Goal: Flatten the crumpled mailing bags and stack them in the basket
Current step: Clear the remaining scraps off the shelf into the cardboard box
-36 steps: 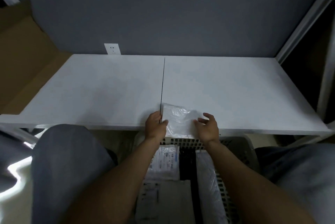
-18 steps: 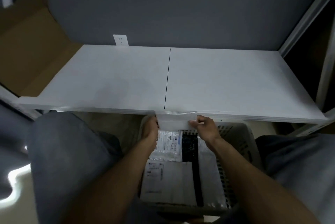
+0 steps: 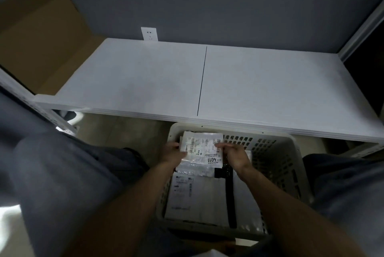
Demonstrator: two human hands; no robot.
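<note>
Cardboard box [image 3: 41, 34] far left, beside white table [image 3: 145, 82]. Wall socket [image 3: 149, 33] behind table's far edge. Below table's near edge: left hand [image 3: 173, 152] grips left edge of labelled mailing bag [image 3: 200, 145], fingers curled round it. Bag lies flat at far end of basket [image 3: 291, 152], over stacked bags [image 3: 197, 196] inside. Right hand [image 3: 236, 156] rests on bag's right edge, fingers straight, somewhat blurred.

The mailing bag [image 3: 195, 161] hides fingers of the left hand [image 3: 172, 153]; its small print [image 3: 197, 144] blurs.
</note>
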